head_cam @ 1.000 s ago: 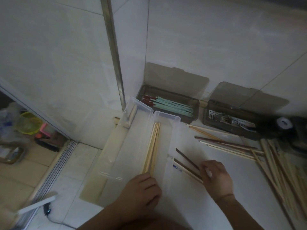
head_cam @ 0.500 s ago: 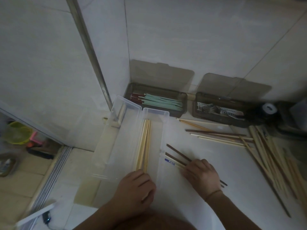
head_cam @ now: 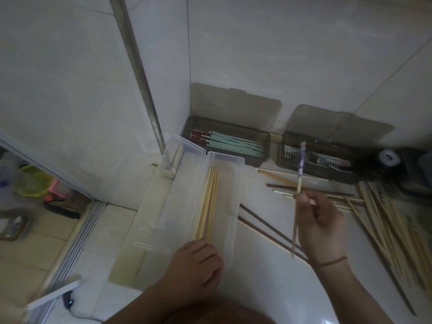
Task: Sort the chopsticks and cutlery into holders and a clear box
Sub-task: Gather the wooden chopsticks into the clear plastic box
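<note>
Now the right hand [head_cam: 319, 226] pinches a chopstick [head_cam: 298, 183] aloft while the left hand [head_cam: 194, 265] grips the clear box [head_cam: 230, 202] end, so a loose pinch could drop it among the unsorted table pile [head_cam: 385, 220].

Two hands show: the left [head_cam: 194, 267] and the right [head_cam: 320, 228]. There are two dark holders, one [head_cam: 224, 127] with green chopsticks [head_cam: 236, 145] too many to count and one [head_cam: 311, 164] with cutlery, and one clear box [head_cam: 224, 160] holding about five pale chopsticks [head_cam: 208, 204]. Two dark chopsticks [head_cam: 264, 224] lie beside it; the loose pile [head_cam: 385, 218] is uncountable.
</note>
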A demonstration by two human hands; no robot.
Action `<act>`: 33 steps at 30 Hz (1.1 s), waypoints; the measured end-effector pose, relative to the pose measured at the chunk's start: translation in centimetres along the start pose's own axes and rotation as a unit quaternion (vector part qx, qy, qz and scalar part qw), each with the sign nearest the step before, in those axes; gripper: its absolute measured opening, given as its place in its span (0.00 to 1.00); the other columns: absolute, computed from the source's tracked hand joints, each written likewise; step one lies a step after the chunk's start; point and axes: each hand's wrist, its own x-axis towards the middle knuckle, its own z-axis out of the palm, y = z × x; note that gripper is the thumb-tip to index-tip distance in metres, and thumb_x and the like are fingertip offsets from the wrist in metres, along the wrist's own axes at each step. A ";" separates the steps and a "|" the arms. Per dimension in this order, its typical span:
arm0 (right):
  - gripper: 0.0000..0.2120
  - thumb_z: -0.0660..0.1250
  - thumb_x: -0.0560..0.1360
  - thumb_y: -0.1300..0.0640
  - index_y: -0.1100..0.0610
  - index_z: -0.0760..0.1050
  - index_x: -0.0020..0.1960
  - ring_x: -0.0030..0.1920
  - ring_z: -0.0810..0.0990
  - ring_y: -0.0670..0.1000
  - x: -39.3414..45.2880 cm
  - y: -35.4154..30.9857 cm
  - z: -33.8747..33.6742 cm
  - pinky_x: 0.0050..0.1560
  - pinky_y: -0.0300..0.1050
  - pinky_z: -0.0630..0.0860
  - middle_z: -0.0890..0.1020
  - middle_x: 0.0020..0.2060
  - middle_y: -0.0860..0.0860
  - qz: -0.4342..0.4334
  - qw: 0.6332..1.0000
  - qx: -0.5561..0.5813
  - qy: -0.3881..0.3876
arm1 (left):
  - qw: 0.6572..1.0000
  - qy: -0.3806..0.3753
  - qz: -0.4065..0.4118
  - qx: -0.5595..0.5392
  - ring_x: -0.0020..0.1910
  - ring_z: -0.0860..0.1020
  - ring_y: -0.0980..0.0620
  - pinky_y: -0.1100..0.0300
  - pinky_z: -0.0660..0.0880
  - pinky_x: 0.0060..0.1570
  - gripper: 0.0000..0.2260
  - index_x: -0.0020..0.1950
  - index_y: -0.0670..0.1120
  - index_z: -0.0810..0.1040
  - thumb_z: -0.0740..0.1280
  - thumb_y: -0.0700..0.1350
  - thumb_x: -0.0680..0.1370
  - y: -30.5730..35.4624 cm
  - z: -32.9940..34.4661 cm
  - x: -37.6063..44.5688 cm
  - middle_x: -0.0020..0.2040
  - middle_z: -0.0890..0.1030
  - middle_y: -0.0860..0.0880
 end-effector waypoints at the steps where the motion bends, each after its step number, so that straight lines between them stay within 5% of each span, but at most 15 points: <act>1: 0.10 0.59 0.80 0.53 0.50 0.74 0.42 0.23 0.70 0.49 0.1 -1.3 0.0 0.25 0.40 0.64 0.76 0.26 0.51 0.000 0.992 0.125 -0.014 | 1.000 0.000 0.001 0.000 0.37 0.73 0.49 0.58 0.71 0.37 0.06 0.37 0.47 0.76 0.72 0.41 0.72 0.0 0.0 0.0 0.37 0.75 0.51; 3: 0.13 0.57 0.80 0.48 0.55 0.75 0.46 0.23 0.73 0.55 -0.1 -2.7 0.6 0.25 0.43 0.61 0.82 0.35 0.57 0.046 0.918 0.382 -0.091 | 1.000 0.001 0.002 -0.002 0.37 0.73 0.49 0.58 0.71 0.37 0.06 0.38 0.47 0.76 0.71 0.41 0.73 0.0 -0.1 0.0 0.37 0.75 0.51; 5: 0.14 0.64 0.76 0.45 0.56 0.76 0.49 0.23 0.73 0.54 -0.7 -3.3 2.1 0.25 0.42 0.60 0.83 0.43 0.59 0.083 0.874 0.446 -0.174 | 1.000 0.007 0.005 -0.002 0.37 0.73 0.49 0.58 0.71 0.38 0.06 0.38 0.47 0.76 0.71 0.41 0.73 0.0 -0.1 0.1 0.37 0.75 0.51; 8: 0.05 0.69 0.74 0.63 0.55 0.78 0.47 0.24 0.74 0.52 -1.3 -2.1 5.4 0.25 0.39 0.69 0.83 0.43 0.55 0.082 0.942 0.241 -0.217 | 1.000 0.017 0.007 0.005 0.36 0.72 0.48 0.58 0.71 0.37 0.07 0.37 0.48 0.74 0.71 0.41 0.72 0.0 0.0 0.1 0.36 0.74 0.50; 11: 0.08 0.69 0.73 0.61 0.48 0.77 0.46 0.28 0.77 0.43 -1.1 -1.0 8.5 0.35 0.30 0.72 0.81 0.39 0.45 0.018 0.960 -0.039 -0.278 | 1.000 0.010 0.004 0.020 0.38 0.72 0.49 0.58 0.72 0.37 0.06 0.37 0.48 0.75 0.72 0.43 0.70 -0.1 0.0 0.0 0.37 0.75 0.49; 13: 0.08 0.69 0.71 0.60 0.47 0.76 0.42 0.32 0.77 0.41 -0.2 -1.1 9.5 0.37 0.23 0.67 0.78 0.35 0.42 -0.007 0.955 -0.097 -0.282 | 0.999 -0.007 0.018 0.026 0.38 0.73 0.49 0.59 0.72 0.38 0.06 0.38 0.49 0.76 0.73 0.43 0.69 -0.3 0.1 -0.2 0.38 0.75 0.50; 17: 0.08 0.66 0.70 0.64 0.51 0.78 0.40 0.32 0.75 0.42 1.0 -2.1 9.8 0.36 0.25 0.69 0.76 0.30 0.42 -0.006 0.956 -0.124 -0.267 | 0.999 -0.023 0.038 0.026 0.37 0.72 0.49 0.57 0.71 0.37 0.06 0.40 0.48 0.76 0.72 0.42 0.70 -0.7 0.2 -0.4 0.37 0.74 0.50; 20: 0.07 0.64 0.73 0.60 0.55 0.81 0.46 0.38 0.76 0.43 1.1 -2.1 10.0 0.42 0.24 0.71 0.78 0.35 0.44 -0.006 0.930 -0.184 -0.319 | 0.999 -0.008 0.046 0.014 0.37 0.72 0.48 0.57 0.72 0.37 0.05 0.40 0.48 0.75 0.70 0.42 0.73 -0.9 0.3 -0.5 0.37 0.75 0.50; 24: 0.16 0.61 0.78 0.56 0.60 0.74 0.63 0.61 0.74 0.53 2.0 -1.9 11.6 0.62 0.41 0.69 0.77 0.60 0.56 0.019 0.859 -0.299 -0.416 | 0.999 0.010 0.040 0.010 0.37 0.73 0.48 0.57 0.73 0.37 0.05 0.39 0.48 0.77 0.71 0.42 0.73 -0.7 0.5 -0.5 0.37 0.76 0.50; 28: 0.13 0.60 0.79 0.60 0.65 0.74 0.59 0.59 0.76 0.56 2.2 -2.9 13.4 0.51 0.42 0.72 0.77 0.59 0.59 0.010 0.809 -0.365 -0.460 | 0.999 0.029 0.017 -0.010 0.37 0.75 0.48 0.58 0.73 0.38 0.06 0.41 0.49 0.78 0.74 0.43 0.72 -0.5 0.6 -0.4 0.38 0.78 0.51; 33: 0.14 0.61 0.77 0.61 0.63 0.74 0.61 0.56 0.79 0.59 1.6 -2.5 14.9 0.54 0.50 0.78 0.78 0.58 0.60 0.044 0.793 -0.363 -0.488 | 1.000 0.027 0.011 0.004 0.37 0.74 0.50 0.60 0.72 0.40 0.05 0.40 0.48 0.79 0.74 0.44 0.72 -0.3 0.3 -0.2 0.37 0.78 0.51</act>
